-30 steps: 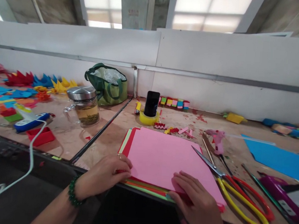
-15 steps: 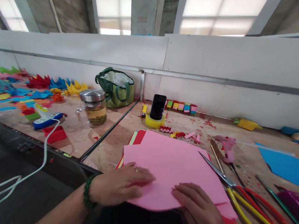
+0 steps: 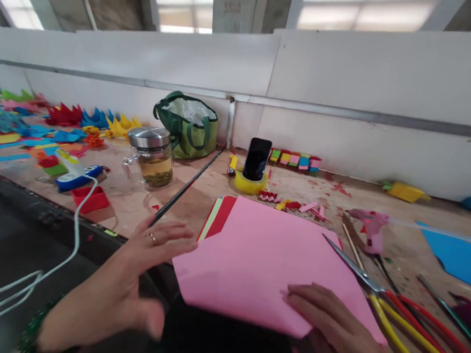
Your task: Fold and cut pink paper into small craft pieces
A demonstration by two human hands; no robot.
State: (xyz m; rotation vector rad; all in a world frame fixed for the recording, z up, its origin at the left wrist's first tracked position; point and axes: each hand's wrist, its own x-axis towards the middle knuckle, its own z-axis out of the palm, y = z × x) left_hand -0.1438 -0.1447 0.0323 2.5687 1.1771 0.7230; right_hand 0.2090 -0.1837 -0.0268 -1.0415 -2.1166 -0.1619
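Note:
A large pink sheet of paper (image 3: 254, 253) lies on top of a stack, its near edge reaching past the table's front. Red and pale green sheets (image 3: 216, 218) peek out at the stack's back left. My left hand (image 3: 132, 271), with a ring and a green bead bracelet, is raised at the sheet's left edge, fingers spread and holding nothing. At the near right corner, my right hand (image 3: 338, 329) has its fingers over the pink sheet and grips its edge; the thumb is hidden. Large scissors (image 3: 376, 288) with red and yellow handles lie beside the stack, blade tip over the paper.
Behind the stack, a phone (image 3: 256, 159) leans in a yellow tape roll (image 3: 249, 184) near paper scraps. A pink glue gun (image 3: 371, 229) and a blue sheet (image 3: 456, 256) lie right. Leftward stand a glass tea mug (image 3: 153, 165), a green bag (image 3: 198, 139) and a power strip (image 3: 80, 176).
My left hand has lifted off the paper and moved left, its fingers opening. The pink sheet has shifted and its left corner swung outward. My right hand stays at its right side.

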